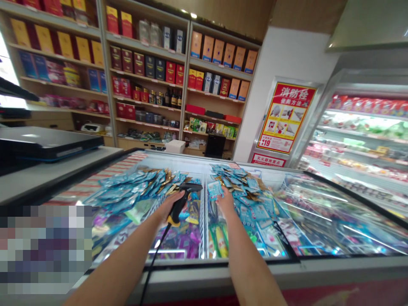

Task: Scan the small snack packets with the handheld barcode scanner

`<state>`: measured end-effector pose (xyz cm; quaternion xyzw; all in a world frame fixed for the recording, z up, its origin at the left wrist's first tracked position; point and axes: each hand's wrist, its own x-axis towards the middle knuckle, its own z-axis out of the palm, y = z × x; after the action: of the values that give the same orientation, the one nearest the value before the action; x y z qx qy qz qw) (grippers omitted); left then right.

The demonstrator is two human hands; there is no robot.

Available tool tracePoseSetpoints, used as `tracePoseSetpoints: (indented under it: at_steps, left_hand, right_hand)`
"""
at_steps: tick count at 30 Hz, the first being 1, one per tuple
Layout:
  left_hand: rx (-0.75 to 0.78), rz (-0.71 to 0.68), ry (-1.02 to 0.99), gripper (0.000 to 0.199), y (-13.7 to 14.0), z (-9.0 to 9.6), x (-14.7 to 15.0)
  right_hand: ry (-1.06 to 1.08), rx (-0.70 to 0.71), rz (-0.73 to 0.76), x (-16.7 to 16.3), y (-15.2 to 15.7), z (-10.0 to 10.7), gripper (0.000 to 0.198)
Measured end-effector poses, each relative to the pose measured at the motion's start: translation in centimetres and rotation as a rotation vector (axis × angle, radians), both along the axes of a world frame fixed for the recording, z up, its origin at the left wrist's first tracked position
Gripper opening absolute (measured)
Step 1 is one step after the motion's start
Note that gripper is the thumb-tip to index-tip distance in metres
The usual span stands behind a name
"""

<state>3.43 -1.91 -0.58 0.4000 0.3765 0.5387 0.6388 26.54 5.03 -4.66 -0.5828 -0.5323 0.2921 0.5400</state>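
My left hand is wrapped round the handle of a black and yellow barcode scanner, whose head points right. A black cable runs from its base down toward me. In my right hand is a small light-blue packet, pinched by its right side, just right of the scanner head. One heap of blue and gold packets lies to the left of my hands. Another heap of similar packets lies behind and to the right of my right hand.
Both heaps sit over a glass-topped chest freezer full of colourful packages. At the left, a flat dark device stands on a counter. Shelves of boxed bottles line the back wall. A red notice and a lit display fridge are at the right.
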Motion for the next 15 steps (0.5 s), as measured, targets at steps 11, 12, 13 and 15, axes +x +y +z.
tracePoseSetpoints:
  at_steps: [11, 12, 13, 15]
  left_hand:
    - [-0.025, -0.008, -0.106, 0.029, 0.7, -0.8, -0.4]
    - [-0.042, 0.001, -0.122, 0.029, 0.7, -0.8, -0.4]
    - [-0.063, 0.012, -0.141, 0.028, 0.7, -0.7, -0.5]
    - [-0.116, 0.015, -0.196, 0.027, 0.4, -0.4, -0.4]
  right_hand:
    - [-0.064, -0.023, -0.039, 0.8, 0.9, -0.3, 0.036]
    - [-0.069, -0.021, -0.077, 0.9, 0.8, -0.1, 0.037]
    - [-0.094, -0.011, -0.118, 1.1, 0.6, 0.1, 0.037]
    - [-0.206, 0.025, -0.192, 1.3, 0.2, 0.5, 0.034]
